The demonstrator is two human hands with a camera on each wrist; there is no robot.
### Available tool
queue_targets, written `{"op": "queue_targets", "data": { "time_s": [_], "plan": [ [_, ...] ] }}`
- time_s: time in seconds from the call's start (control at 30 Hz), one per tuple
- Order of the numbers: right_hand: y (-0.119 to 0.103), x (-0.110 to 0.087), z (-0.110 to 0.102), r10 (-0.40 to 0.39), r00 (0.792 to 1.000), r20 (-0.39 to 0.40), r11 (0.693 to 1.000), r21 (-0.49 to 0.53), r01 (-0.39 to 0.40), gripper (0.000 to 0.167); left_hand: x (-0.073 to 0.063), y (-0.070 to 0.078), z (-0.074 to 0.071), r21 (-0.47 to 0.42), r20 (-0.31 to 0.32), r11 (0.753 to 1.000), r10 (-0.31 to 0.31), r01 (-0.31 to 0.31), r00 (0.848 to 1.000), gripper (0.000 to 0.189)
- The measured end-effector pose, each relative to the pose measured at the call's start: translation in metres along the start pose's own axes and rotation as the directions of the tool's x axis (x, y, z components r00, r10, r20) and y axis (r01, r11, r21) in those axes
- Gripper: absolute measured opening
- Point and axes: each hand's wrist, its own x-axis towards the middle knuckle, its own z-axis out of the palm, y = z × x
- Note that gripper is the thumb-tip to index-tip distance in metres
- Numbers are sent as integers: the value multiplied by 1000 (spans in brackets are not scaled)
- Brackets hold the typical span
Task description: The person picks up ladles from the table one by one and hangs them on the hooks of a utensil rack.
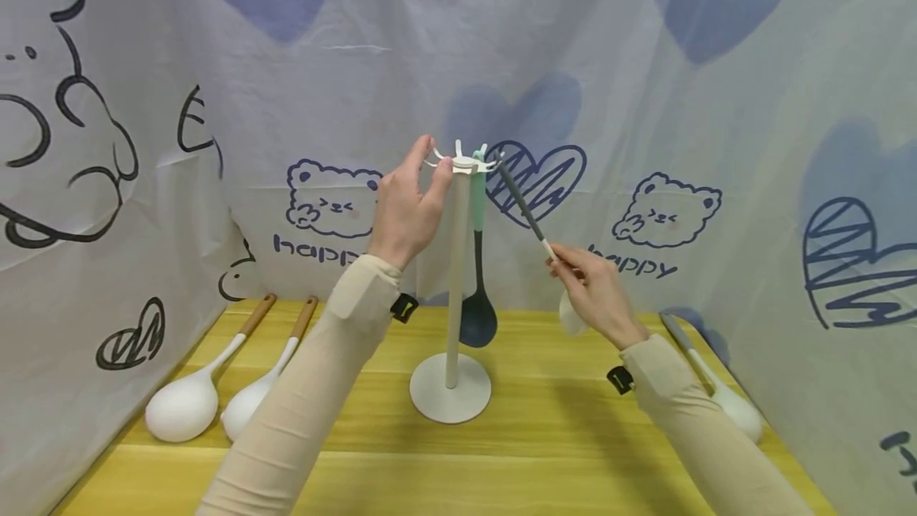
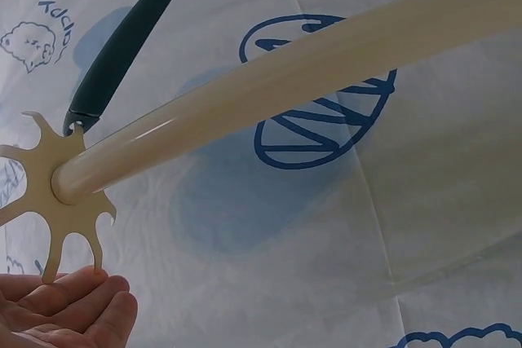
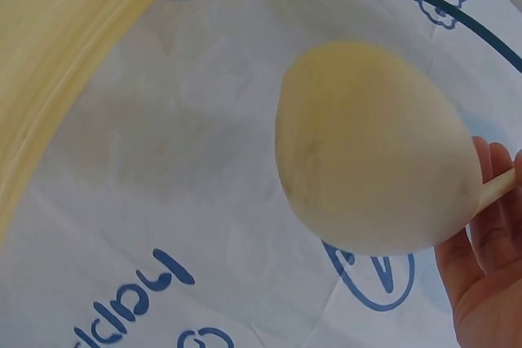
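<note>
A white utensil rack (image 1: 456,277) stands upright, with curved hooks spread around its top. My left hand (image 1: 410,201) grips the hooks on the left side, thumb and forefinger at their tips; its other fingers show beneath the hooks in the left wrist view. Between the fingers and thumb of my right hand (image 1: 595,289) is the white neck of a grey-handled ladle (image 1: 521,199). This ladle tilts, its handle end right at a right-hand hook and its white bowl (image 3: 375,148) hanging low. Another ladle (image 1: 478,321), dark with a mint-green handle, hangs from the rack.
Two white ladles with wooden handles (image 1: 182,408) (image 1: 247,404) lie on the left of the yellow wood-grain table (image 1: 401,464). At the right edge lies a white ladle (image 1: 738,412) with a grey handle. Printed cloth (image 1: 423,46) encloses the back and sides.
</note>
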Motion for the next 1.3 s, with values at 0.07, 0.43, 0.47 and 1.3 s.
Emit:
{"op": "queue_targets", "data": {
  "time_s": [0.07, 0.43, 0.47, 1.3],
  "plan": [
    [1, -2, 0, -23, 1000, -10, 999, -26, 22, 30, 0, 0, 1, -3, 6, 1000, -1, 1, 1000, 57],
    [3, -4, 4, -7, 1000, 16, 999, -42, 7, 30, -2, 0, 1, 0, 1, 1000, 10, -10, 1000, 57],
    [2, -4, 4, -3, 1000, 20, 999, -37, 3, 30, -2, 0, 0, -1, 0, 1000, 11, -11, 1000, 57],
    [-6, -3, 18, 92, 992, 87, 995, 23, -95, 33, 0, 2, -2, -1, -8, 1000, 17, -17, 1000, 55]
  ]
}}
